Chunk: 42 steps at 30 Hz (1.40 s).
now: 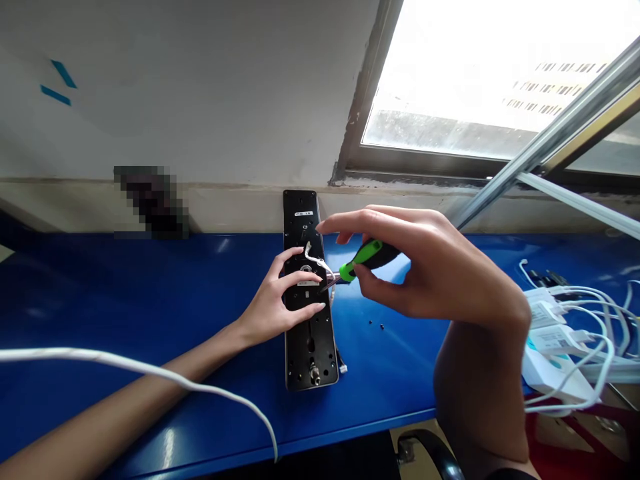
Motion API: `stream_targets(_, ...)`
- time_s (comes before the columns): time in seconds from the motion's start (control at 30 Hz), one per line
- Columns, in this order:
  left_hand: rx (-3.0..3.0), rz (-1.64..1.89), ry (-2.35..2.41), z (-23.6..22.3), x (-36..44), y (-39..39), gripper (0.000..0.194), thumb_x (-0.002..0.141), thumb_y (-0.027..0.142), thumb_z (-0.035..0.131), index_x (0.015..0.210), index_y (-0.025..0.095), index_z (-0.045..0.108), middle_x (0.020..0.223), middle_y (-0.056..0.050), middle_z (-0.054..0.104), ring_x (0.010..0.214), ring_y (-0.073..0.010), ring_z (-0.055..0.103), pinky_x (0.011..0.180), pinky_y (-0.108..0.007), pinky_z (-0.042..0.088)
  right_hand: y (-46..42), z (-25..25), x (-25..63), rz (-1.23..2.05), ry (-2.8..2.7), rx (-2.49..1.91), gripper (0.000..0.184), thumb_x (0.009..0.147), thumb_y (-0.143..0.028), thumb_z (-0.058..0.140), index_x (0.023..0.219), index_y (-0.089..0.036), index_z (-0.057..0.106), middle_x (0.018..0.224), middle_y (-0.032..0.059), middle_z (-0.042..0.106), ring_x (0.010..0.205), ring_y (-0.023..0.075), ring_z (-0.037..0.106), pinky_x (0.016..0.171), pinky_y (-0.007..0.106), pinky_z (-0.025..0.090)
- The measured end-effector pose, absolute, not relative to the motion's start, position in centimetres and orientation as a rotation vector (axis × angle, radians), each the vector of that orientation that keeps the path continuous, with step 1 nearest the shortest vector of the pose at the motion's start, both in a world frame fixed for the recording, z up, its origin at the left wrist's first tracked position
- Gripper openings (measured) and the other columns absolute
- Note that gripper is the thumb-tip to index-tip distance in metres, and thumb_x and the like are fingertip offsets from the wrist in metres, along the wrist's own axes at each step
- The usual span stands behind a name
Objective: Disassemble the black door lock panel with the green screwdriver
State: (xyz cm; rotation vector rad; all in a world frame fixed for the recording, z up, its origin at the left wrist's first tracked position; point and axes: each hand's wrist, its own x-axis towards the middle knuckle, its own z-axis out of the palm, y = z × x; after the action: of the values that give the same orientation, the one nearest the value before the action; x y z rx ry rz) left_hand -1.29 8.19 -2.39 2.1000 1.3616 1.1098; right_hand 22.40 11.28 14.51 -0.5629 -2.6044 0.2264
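Observation:
A long black metal plate with screw holes and small white labels lies lengthwise on the blue table. My left hand rests across its middle, fingers spread and pressing on the surface. Between the thumb and fingers of my right hand is a green and black screwdriver. Its shaft points left and down, with the tip at the plate's right edge, close to my left fingers. A short white cable comes out of the plate near there. Two tiny black screws lie on the table to the right.
White adapters with tangled white cables sit at the right end of the blue table. A white cable crosses in front of my left forearm. Behind stand a wall, a window and a metal frame bar.

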Motion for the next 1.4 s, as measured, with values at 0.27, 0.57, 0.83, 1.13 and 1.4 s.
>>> stream_targets(0.27, 2.130, 1.101, 1.377, -2.29, -1.26, 8.42, 0.040, 0.082, 0.045, 0.084, 0.118, 0.030, 0.074, 0.165, -0.005, 0.034, 0.153, -0.0330, 0.040, 0.128, -0.052, 0.039, 11.63, 14.21, 21.87, 0.114, -2.552, -0.576, 0.027, 0.099, -0.026, 0.066, 0.125, -0.019, 0.069, 0.102, 0.0047, 0.078, 0.085, 0.0165, 0.074, 0.071, 0.028, 0.056)
stream_targets(0.57, 2.183, 1.098, 1.373, -2.16, -1.45, 8.77, 0.044, 0.080, 0.043, 0.087, 0.119, 0.028, 0.074, 0.166, -0.007, 0.033, 0.155, -0.0344, 0.036, 0.129, -0.054, 0.035, 11.80, 14.40, 22.20, 0.084, -2.568, -0.676, 0.031, 0.097, -0.038, 0.070, 0.123, -0.022, 0.070, 0.099, 0.0031, 0.078, 0.075, 0.0161, 0.073, 0.070, 0.030, 0.056)
stream_targets(0.83, 2.166, 1.080, 1.369, -1.93, -1.54, 8.69, 0.045, 0.079, 0.042, 0.088, 0.120, 0.029, 0.074, 0.166, -0.006, 0.031, 0.155, -0.0336, 0.036, 0.129, -0.052, 0.036, 11.55, 14.63, 22.15, 0.209, -2.606, -0.531, 0.048, 0.089, -0.018, 0.070, 0.136, -0.019, 0.063, 0.125, 0.0035, 0.075, 0.103, 0.0178, 0.073, 0.086, 0.032, 0.062)
stream_targets(1.13, 2.221, 1.081, 1.397, -1.77, -1.40, 8.62, 0.045, 0.079, 0.043, 0.088, 0.119, 0.027, 0.075, 0.166, -0.008, 0.032, 0.155, -0.0372, 0.034, 0.129, -0.056, 0.034, 11.48, 14.68, 21.92, 0.233, -2.605, -0.569, 0.048, 0.087, -0.014, 0.065, 0.134, -0.024, 0.065, 0.113, 0.0023, 0.078, 0.090, 0.0183, 0.075, 0.072, 0.031, 0.063)
stream_targets(1.4, 2.313, 1.083, 1.394, -1.88, -1.38, 8.55, 0.038, 0.082, 0.041, 0.085, 0.115, 0.026, 0.077, 0.169, -0.008, 0.031, 0.162, -0.0401, 0.015, 0.132, -0.063, 0.022, 11.51, 14.42, 21.87, 0.164, -2.563, -0.643, 0.018, 0.099, -0.038, 0.062, 0.113, -0.032, 0.073, 0.089, -0.0014, 0.079, 0.076, 0.0178, 0.074, 0.068, 0.034, 0.061)
